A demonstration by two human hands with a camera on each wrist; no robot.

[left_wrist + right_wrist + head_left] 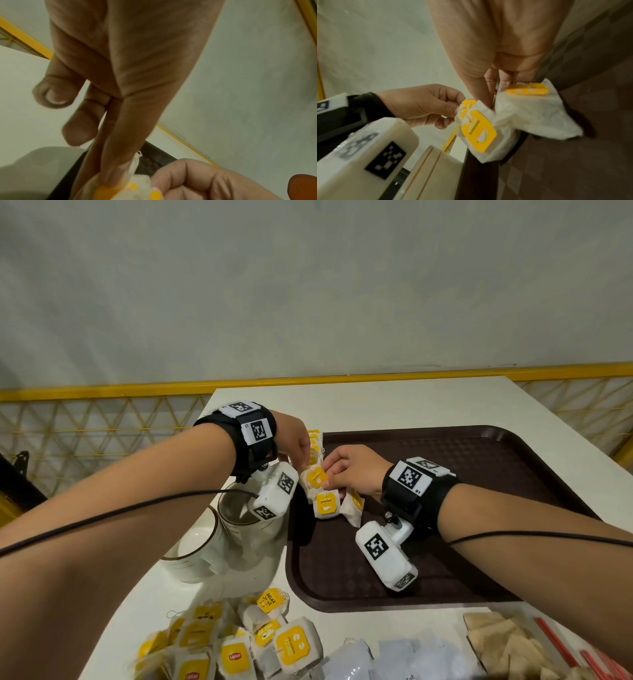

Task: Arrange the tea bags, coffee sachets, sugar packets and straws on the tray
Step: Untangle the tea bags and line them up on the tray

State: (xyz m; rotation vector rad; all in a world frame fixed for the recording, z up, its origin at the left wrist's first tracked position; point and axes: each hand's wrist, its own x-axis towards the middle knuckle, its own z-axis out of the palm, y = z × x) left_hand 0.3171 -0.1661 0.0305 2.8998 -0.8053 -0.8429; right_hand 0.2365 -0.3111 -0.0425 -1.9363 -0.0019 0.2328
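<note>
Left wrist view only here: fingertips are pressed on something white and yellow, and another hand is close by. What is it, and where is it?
Observer: It is a tea bag with a yellow tag. The left hand and the right hand both pinch it at the left edge of the brown tray.
Operator: What is not yet on the tray?
Observer: A pile of tea bags, white sachets, brown packets and red straws lie on the near side of the table.
</note>
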